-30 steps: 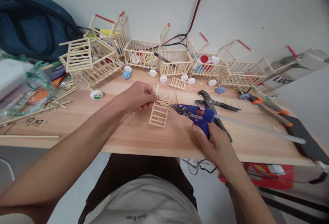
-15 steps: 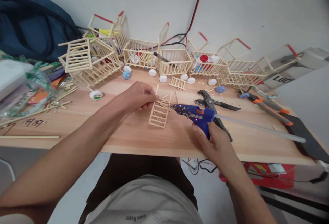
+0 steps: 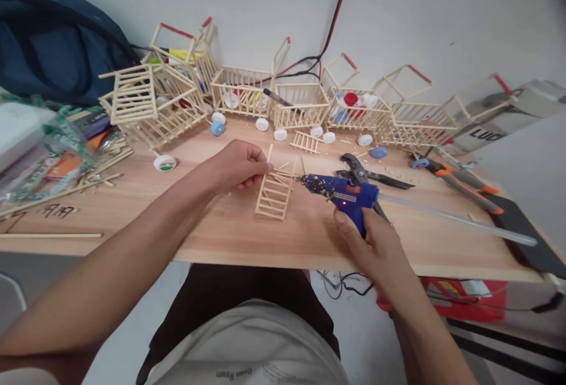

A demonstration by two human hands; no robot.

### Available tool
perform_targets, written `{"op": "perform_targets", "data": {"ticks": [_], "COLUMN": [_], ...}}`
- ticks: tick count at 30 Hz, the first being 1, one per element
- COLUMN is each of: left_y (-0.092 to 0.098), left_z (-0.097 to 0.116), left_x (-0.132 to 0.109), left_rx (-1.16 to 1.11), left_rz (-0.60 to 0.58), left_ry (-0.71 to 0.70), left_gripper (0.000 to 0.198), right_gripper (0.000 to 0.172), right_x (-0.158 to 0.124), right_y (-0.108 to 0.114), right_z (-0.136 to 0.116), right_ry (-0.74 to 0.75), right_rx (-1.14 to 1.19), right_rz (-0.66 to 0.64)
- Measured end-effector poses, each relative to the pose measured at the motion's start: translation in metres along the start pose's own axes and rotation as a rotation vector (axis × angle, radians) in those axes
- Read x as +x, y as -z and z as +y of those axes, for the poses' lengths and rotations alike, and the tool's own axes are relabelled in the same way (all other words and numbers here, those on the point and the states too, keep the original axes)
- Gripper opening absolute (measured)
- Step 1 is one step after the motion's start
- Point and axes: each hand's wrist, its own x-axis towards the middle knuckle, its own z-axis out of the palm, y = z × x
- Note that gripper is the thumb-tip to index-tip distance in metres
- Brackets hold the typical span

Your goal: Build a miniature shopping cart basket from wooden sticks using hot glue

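My left hand is closed, thumb and fingers pinching the upper left rail of a small ladder-like frame of wooden sticks. The frame lies on the wooden table, its rungs running between two side rails. Several loose short sticks rest around its upper end. In my right hand is a blue hot glue gun, the fingers wrapped round its handle. Its nozzle points left, just right of the frame's upper part, and a small red light glows on its body. A long clear glue stick sticks out of its back.
Several stick-built miniature carts with bottle-cap wheels stand along the wall. Pliers lie behind the glue gun, and orange-handled pliers lie farther right. Loose sticks and plastic wrappers cover the left side beside a blue bag.
The glue gun has moved slightly right, its nozzle drawing away from the frame. My left hand and the stick frame have stayed in place.
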Motion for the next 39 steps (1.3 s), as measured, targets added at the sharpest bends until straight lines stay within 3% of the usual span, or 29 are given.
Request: {"op": "perform_targets", "data": {"ticks": [7, 16, 29, 39], "left_y": [0.000, 0.001, 0.001, 0.003], "left_z": [0.000, -0.001, 0.006, 0.003], "left_x": [0.000, -0.001, -0.009, -0.007], "left_rx": [-0.007, -0.048, -0.110, -0.081], "left_rz": [-0.005, -0.037, -0.079, -0.142], "left_ry": [0.007, -0.028, -0.072, -0.121], "left_gripper": [0.029, 0.026, 0.027, 0.030], "right_gripper": [0.038, 0.028, 0.037, 0.041], "right_x": [0.002, 0.000, 0.001, 0.003], "right_y": [0.003, 0.013, 0.019, 0.018], "right_z": [0.003, -0.006, 0.004, 0.003], "right_ry": [-0.116, -0.220, -0.175, -0.171], "right_rx": [0.178, 0.835, 0.507, 0.324], "right_rz": [-0.003, -0.178, -0.205, -0.112]}}
